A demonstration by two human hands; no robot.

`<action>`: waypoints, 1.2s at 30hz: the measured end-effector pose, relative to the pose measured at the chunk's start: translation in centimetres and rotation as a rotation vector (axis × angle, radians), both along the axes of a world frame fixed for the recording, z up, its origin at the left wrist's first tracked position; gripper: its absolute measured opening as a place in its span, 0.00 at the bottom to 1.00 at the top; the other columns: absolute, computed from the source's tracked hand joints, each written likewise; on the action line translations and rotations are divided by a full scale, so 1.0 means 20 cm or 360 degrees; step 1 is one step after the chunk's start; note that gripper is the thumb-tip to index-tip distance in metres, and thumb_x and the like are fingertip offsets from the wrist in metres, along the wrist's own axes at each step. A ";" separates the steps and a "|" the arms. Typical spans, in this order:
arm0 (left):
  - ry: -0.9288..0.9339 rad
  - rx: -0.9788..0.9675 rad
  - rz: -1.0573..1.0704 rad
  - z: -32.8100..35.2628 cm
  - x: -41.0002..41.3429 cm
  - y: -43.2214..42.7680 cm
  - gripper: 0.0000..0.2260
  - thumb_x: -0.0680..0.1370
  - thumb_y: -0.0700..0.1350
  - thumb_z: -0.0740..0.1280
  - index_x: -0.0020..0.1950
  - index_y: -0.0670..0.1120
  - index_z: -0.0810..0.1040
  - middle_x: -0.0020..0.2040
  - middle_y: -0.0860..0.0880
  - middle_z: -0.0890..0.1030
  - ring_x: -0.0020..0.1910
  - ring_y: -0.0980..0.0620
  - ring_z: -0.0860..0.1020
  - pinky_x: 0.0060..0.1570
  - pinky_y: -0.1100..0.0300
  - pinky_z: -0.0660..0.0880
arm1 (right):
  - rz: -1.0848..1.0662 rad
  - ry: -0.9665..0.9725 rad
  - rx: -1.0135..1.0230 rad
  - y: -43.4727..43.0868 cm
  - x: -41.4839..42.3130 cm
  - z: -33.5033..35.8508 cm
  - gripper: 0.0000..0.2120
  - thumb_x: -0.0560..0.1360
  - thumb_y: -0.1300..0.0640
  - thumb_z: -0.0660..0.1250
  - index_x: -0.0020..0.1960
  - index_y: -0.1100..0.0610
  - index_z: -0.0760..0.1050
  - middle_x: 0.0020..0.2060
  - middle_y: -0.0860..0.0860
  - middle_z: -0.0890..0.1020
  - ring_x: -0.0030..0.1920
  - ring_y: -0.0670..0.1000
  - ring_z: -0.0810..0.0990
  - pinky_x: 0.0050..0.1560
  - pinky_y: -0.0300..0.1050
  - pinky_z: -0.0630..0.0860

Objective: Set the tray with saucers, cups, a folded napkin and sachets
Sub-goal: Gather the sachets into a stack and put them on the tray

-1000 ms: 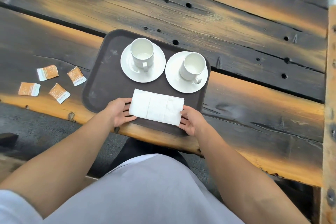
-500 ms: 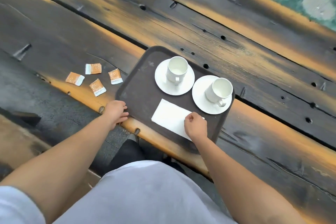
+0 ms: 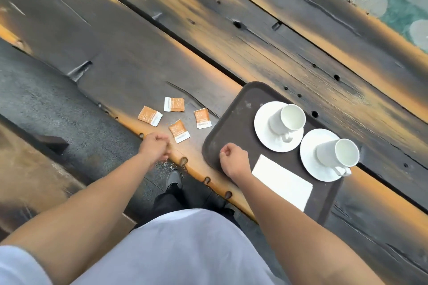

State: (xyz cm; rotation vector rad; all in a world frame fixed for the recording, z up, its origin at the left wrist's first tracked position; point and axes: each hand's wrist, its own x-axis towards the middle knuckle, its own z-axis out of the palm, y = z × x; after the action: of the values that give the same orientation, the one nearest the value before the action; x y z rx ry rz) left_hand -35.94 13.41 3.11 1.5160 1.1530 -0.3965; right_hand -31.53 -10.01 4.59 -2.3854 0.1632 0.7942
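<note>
A dark brown tray lies on the wooden table. On it stand two white saucers, each with a white cup, and a folded white napkin lies near the front edge. Several orange-and-white sachets lie on the table left of the tray; the nearest sachet is just right of my left hand, whose fingers are loosely curled and hold nothing. My right hand hovers over the tray's near left corner, loosely curled and holding nothing, beside the napkin.
The table is made of dark, orange-streaked planks with knot holes and gaps. Its near edge runs diagonally under my hands. Below it are a grey floor and my shoe. A teal patterned floor shows at top right.
The view has swung left. My right hand let go of the napkin and moved to the tray's left corner. My left hand moved left from the tray edge to the sachets.
</note>
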 end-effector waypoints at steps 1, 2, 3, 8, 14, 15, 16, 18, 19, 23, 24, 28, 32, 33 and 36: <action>-0.0001 -0.0014 -0.0016 0.00 0.01 0.06 0.07 0.80 0.38 0.64 0.57 0.44 0.78 0.51 0.44 0.82 0.44 0.48 0.81 0.47 0.51 0.81 | 0.0008 -0.0004 0.0002 0.08 0.02 0.00 0.08 0.75 0.57 0.60 0.44 0.54 0.77 0.40 0.48 0.81 0.44 0.51 0.78 0.44 0.43 0.73; -0.0001 -0.0025 -0.0033 0.00 0.03 0.11 0.07 0.80 0.38 0.65 0.57 0.44 0.77 0.50 0.44 0.82 0.45 0.48 0.81 0.49 0.50 0.82 | 0.0027 -0.0008 0.0002 0.15 0.03 0.01 0.07 0.75 0.57 0.60 0.44 0.54 0.77 0.40 0.49 0.81 0.45 0.52 0.78 0.46 0.44 0.75; 0.0006 -0.0030 -0.0052 0.00 0.04 0.16 0.07 0.80 0.38 0.65 0.57 0.44 0.77 0.50 0.45 0.83 0.45 0.48 0.82 0.50 0.50 0.82 | 0.0047 -0.0009 0.0001 0.22 0.04 0.01 0.07 0.74 0.57 0.60 0.44 0.54 0.77 0.41 0.49 0.81 0.45 0.52 0.78 0.46 0.45 0.75; 0.0024 -0.0107 -0.0131 -0.02 0.07 0.26 0.05 0.80 0.37 0.64 0.51 0.46 0.76 0.51 0.44 0.82 0.45 0.49 0.82 0.49 0.54 0.82 | 0.0071 0.0061 -0.0002 0.44 0.07 0.00 0.04 0.74 0.56 0.64 0.45 0.52 0.77 0.43 0.50 0.82 0.47 0.53 0.80 0.47 0.44 0.76; 0.0006 -0.0184 -0.0199 -0.07 0.03 0.23 0.06 0.80 0.35 0.63 0.52 0.43 0.78 0.51 0.42 0.82 0.45 0.49 0.81 0.44 0.59 0.81 | 0.0222 0.0097 -0.0134 0.60 0.11 -0.04 0.15 0.76 0.51 0.67 0.60 0.56 0.76 0.51 0.54 0.83 0.53 0.56 0.81 0.50 0.46 0.77; -0.0001 -0.0194 -0.0215 -0.08 0.02 0.23 0.06 0.80 0.35 0.63 0.55 0.42 0.77 0.50 0.42 0.82 0.44 0.50 0.81 0.43 0.60 0.81 | 0.0252 0.0099 -0.0160 0.61 0.11 -0.05 0.16 0.76 0.50 0.68 0.61 0.56 0.75 0.53 0.55 0.82 0.54 0.56 0.80 0.48 0.46 0.75; -0.0003 -0.0205 -0.0223 -0.08 0.02 0.22 0.07 0.81 0.35 0.63 0.56 0.41 0.77 0.50 0.42 0.82 0.44 0.50 0.81 0.43 0.61 0.80 | 0.0270 0.0110 -0.0178 0.63 0.11 -0.06 0.17 0.76 0.49 0.68 0.62 0.57 0.74 0.55 0.56 0.81 0.55 0.57 0.80 0.49 0.46 0.74; -0.0008 -0.0218 -0.0214 -0.09 0.03 0.22 0.06 0.81 0.35 0.62 0.53 0.41 0.78 0.50 0.42 0.81 0.45 0.49 0.81 0.44 0.61 0.81 | 0.0276 0.0124 -0.0194 0.65 0.10 -0.08 0.20 0.77 0.48 0.67 0.64 0.57 0.72 0.59 0.57 0.78 0.58 0.58 0.78 0.53 0.49 0.75; -0.0010 -0.0219 -0.0216 -0.09 0.04 0.22 0.06 0.81 0.35 0.62 0.51 0.42 0.78 0.50 0.42 0.81 0.46 0.49 0.81 0.45 0.60 0.81 | 0.0262 0.0120 -0.0201 0.67 0.10 -0.09 0.21 0.77 0.47 0.67 0.65 0.57 0.71 0.61 0.57 0.76 0.59 0.59 0.77 0.54 0.50 0.75; 0.0005 -0.0213 -0.0220 -0.12 0.05 0.23 0.07 0.81 0.36 0.61 0.54 0.42 0.78 0.50 0.42 0.82 0.48 0.48 0.82 0.53 0.54 0.81 | 0.0196 -0.0033 -0.0273 0.72 0.09 -0.15 0.19 0.77 0.47 0.67 0.63 0.55 0.66 0.61 0.54 0.68 0.53 0.58 0.77 0.44 0.49 0.70; 0.0006 -0.0218 -0.0223 -0.13 0.04 0.23 0.07 0.81 0.36 0.61 0.55 0.41 0.77 0.50 0.42 0.82 0.48 0.48 0.82 0.54 0.53 0.81 | 0.0204 -0.0069 -0.0295 0.73 0.09 -0.16 0.18 0.77 0.48 0.67 0.61 0.54 0.66 0.61 0.54 0.67 0.50 0.58 0.77 0.43 0.49 0.69; 0.0005 -0.0252 -0.0237 -0.13 0.03 0.23 0.08 0.81 0.36 0.62 0.57 0.41 0.77 0.51 0.41 0.81 0.47 0.49 0.81 0.53 0.54 0.81 | 0.0228 -0.0032 -0.0319 0.75 0.08 -0.17 0.14 0.78 0.52 0.66 0.60 0.56 0.68 0.61 0.55 0.66 0.46 0.57 0.74 0.44 0.49 0.70; 0.0017 -0.0322 -0.0208 -0.12 0.04 0.25 0.06 0.81 0.37 0.61 0.55 0.41 0.77 0.51 0.41 0.81 0.46 0.49 0.82 0.50 0.56 0.81 | 0.0227 0.0047 -0.0159 0.72 0.07 -0.15 0.04 0.78 0.57 0.63 0.52 0.55 0.71 0.51 0.54 0.76 0.52 0.59 0.78 0.46 0.47 0.71; 0.0035 -0.0374 -0.0177 -0.12 0.05 0.26 0.06 0.82 0.37 0.61 0.56 0.40 0.76 0.51 0.41 0.81 0.46 0.48 0.82 0.49 0.56 0.81 | 0.0198 0.0059 -0.0101 0.70 0.07 -0.13 0.02 0.78 0.58 0.64 0.50 0.55 0.72 0.47 0.53 0.78 0.51 0.58 0.79 0.45 0.45 0.70; 0.0117 -0.0507 -0.0089 -0.11 0.04 0.28 0.08 0.82 0.38 0.61 0.58 0.37 0.77 0.49 0.40 0.81 0.47 0.45 0.83 0.47 0.55 0.81 | 0.0201 0.0051 -0.0012 0.64 0.07 -0.07 0.03 0.76 0.59 0.66 0.49 0.54 0.77 0.42 0.50 0.80 0.48 0.54 0.79 0.41 0.39 0.68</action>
State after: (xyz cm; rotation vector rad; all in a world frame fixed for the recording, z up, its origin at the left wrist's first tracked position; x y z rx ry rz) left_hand -35.05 19.10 0.82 1.2648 1.0493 -0.6468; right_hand -30.04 2.79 3.13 -2.4094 0.0290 0.8920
